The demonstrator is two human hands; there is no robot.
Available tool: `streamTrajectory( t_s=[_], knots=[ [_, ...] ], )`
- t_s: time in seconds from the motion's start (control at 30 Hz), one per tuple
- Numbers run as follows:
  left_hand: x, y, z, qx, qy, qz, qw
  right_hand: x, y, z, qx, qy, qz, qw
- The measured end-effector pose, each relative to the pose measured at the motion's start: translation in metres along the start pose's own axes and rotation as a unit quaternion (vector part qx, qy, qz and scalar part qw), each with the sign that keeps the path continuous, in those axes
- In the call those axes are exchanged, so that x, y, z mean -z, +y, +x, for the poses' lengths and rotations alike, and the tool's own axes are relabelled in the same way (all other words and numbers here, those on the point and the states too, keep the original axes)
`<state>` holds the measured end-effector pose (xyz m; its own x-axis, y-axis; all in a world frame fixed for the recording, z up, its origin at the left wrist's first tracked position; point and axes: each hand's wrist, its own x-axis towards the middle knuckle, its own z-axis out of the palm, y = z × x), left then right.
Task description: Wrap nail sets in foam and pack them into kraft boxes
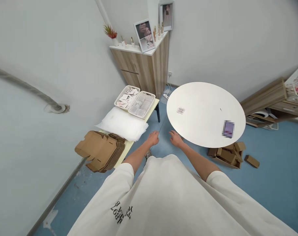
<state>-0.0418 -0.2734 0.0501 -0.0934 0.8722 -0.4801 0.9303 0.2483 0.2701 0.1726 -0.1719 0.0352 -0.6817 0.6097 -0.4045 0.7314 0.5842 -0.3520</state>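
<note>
White sheets are in a flat stack on the yellow-edged table, on the person's left. Long axis runs left to right in view, sloping down to the right, with the right end pointing roughly at the left hand. Edges are fanned a bit, not squared up. Stack sits left of that hand and slightly farther out, clear gap between them.

Left hand: over the floor in view, fingers loosely bent and a little apart. Right hand: fingers spread, thumb side toward the left hand, right by the near-left rim of the round table — can't tell if it touches. The two hands are apart from each other.

Round table reads as an oval here, long axis running upper left to lower right. Small square packet lies flat on it, beyond the right hand and slightly right; near-square, so no clear long axis. Purple item is farther right, near the rim, longer away from the person than across — pixelated, details unreadable.

Rest: two white baskets just beyond the sheets, left one with small cards; flattened brown cartons on the near side; open box of small cartons on the floor
</note>
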Motion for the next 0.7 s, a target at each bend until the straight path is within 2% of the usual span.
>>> streamTrajectory(
  t_s=[0.13, 0.33, 0.5, 0.7],
  knots=[
    [0.005, -0.045, -0.017, 0.019, 0.018, -0.003, 1.0, -0.004, -0.04, 0.021, 0.018, -0.002, -0.002, 1.0],
    [0.016, -0.12, -0.033, 0.025, 0.034, 0.0, 0.999, -0.019, -0.113, 0.056, 0.033, -0.007, 0.016, 0.999],
    [0.035, -0.179, -0.031, 0.061, 0.032, 0.02, 0.997, -0.034, -0.167, 0.082, 0.03, -0.004, 0.034, 0.999],
    [0.052, -0.236, -0.023, 0.112, 0.02, 0.013, 0.993, -0.045, -0.212, 0.113, 0.035, -0.017, 0.029, 0.999]
  ],
)
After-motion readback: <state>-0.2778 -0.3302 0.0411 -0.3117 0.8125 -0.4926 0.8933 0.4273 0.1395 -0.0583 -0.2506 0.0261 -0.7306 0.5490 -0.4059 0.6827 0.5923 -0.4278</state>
